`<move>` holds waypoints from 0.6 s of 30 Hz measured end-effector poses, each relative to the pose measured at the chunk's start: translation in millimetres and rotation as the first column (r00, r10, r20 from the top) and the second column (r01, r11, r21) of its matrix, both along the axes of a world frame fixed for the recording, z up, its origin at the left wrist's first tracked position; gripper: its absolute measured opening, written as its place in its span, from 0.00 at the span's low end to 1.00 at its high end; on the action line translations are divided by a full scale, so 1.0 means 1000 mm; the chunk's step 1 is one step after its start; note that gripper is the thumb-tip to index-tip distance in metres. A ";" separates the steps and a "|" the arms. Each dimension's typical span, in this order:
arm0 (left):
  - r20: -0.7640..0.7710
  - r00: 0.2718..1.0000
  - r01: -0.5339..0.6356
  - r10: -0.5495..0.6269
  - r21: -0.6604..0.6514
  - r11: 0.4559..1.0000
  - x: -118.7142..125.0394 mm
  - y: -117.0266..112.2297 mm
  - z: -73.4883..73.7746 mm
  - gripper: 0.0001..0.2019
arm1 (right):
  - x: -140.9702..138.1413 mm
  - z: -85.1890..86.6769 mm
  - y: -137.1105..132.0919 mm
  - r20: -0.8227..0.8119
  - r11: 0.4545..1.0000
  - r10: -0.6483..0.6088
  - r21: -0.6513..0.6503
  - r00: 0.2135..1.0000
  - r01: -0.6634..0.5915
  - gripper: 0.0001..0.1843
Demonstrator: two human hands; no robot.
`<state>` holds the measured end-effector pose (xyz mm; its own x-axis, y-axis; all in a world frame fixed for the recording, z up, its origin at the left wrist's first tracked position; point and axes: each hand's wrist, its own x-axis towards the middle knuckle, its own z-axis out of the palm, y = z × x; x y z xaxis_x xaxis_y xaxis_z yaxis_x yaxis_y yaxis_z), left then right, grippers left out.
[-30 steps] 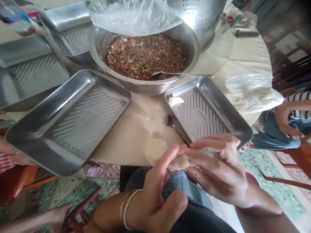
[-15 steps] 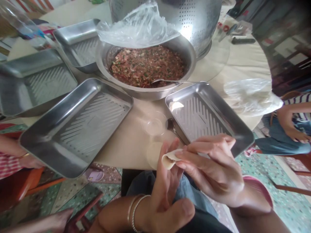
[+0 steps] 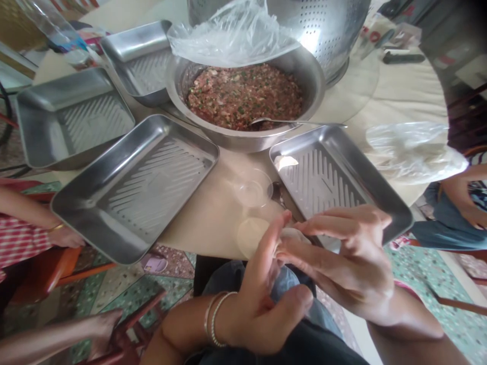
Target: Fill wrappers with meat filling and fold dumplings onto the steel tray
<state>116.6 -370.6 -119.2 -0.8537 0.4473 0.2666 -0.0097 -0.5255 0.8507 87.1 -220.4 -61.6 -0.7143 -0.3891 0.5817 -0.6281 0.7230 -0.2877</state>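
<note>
A folded dumpling wrapper (image 3: 293, 234) shows as a pale sliver between my two hands, mostly covered by fingers. My right hand (image 3: 338, 253) pinches it with thumb and fingertips. Beneath and beside it is my left hand (image 3: 262, 304), its fingers stretched upward against the wrapper and its thumb held apart. Whether filling sits inside is hidden. On the table edge just past my left fingers lies a pale round disc (image 3: 249, 237), like a flat wrapper. Ahead, a steel bowl (image 3: 228, 139) holds minced meat filling (image 3: 247, 96), with a spoon (image 3: 300, 122) resting in it.
Steel trays flank me, one at left (image 3: 144, 187) and one at right (image 3: 323, 172). A clear round dish (image 3: 253, 187) sits between them. Plastic film (image 3: 232, 40) partly covers the bowl, before a perforated steel pot (image 3: 327, 30). A plastic bag (image 3: 414, 157) lies right. Other people sit on both sides.
My right fingers have closed further over the wrapper, whose open end no longer shows. The view has shifted, so the trays and bowl appear farther right.
</note>
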 end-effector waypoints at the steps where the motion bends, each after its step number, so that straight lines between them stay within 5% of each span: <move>1: -0.001 1.000 -0.008 0.008 -0.028 1.000 0.000 -0.002 0.000 0.39 | 0.000 0.000 0.000 0.008 1.000 0.004 0.011 1.000 -0.004 0.05; 8: 0.011 1.000 0.025 -0.024 -0.127 0.992 0.001 -0.009 0.000 0.33 | 0.001 0.000 0.005 0.062 1.000 0.022 -0.018 0.998 -0.020 0.19; 12: 0.070 0.997 -0.019 0.027 -0.113 0.993 -0.004 -0.010 0.005 0.36 | -0.002 0.003 0.008 0.151 0.991 0.126 -0.071 0.980 -0.117 0.12; 18: -0.259 0.964 -0.162 0.060 -0.394 0.905 -0.021 -0.032 0.001 0.25 | -0.013 0.011 0.008 0.265 0.912 0.393 -0.232 0.880 -0.338 0.08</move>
<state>95.6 -402.1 -117.8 -0.8395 0.4661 0.2794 0.2547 -0.1167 0.9600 74.6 -212.6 -50.1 -0.6914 -0.5691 0.4451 -0.7010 0.3793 -0.6039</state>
